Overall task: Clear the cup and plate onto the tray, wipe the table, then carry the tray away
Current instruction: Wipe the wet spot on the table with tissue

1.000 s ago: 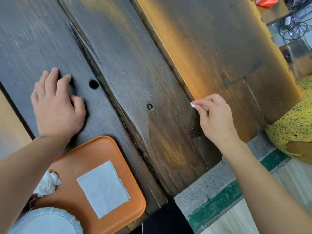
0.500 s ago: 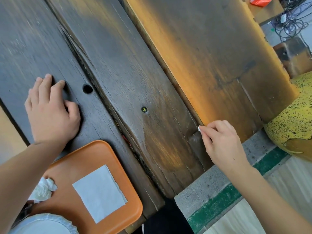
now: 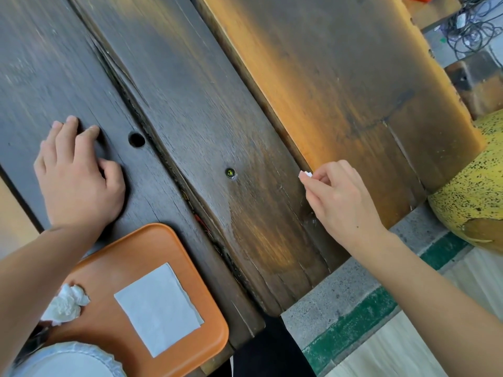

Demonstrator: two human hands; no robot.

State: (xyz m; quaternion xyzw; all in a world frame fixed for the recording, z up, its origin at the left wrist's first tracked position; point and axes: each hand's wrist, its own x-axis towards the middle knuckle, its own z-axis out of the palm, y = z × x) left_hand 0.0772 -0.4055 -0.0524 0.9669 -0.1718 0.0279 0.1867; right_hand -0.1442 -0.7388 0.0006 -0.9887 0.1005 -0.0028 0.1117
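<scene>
An orange tray (image 3: 174,248) lies at the near edge of the dark wooden table (image 3: 206,104). On it sit a flat white napkin (image 3: 159,306), a crumpled white tissue (image 3: 66,304) and, at the bottom left corner, a white plate (image 3: 68,360) with a frilled rim, partly cut off. My left hand (image 3: 79,180) rests palm down on the table just beyond the tray, fingers loosely bent. My right hand (image 3: 337,200) pinches a small wad of white tissue (image 3: 304,174) against the table near its right side. No cup is visible.
The table is made of planks with a round hole (image 3: 136,139) and a small metal fitting (image 3: 230,172). Off its right edge stands a yellow speckled object (image 3: 473,191). A grey floor with a green stripe (image 3: 351,325) lies below, and cables (image 3: 473,28) lie at top right.
My right hand drew the tissue wad toward the near edge of the table, then pushed it back away. My left hand stayed pressed on the table.
</scene>
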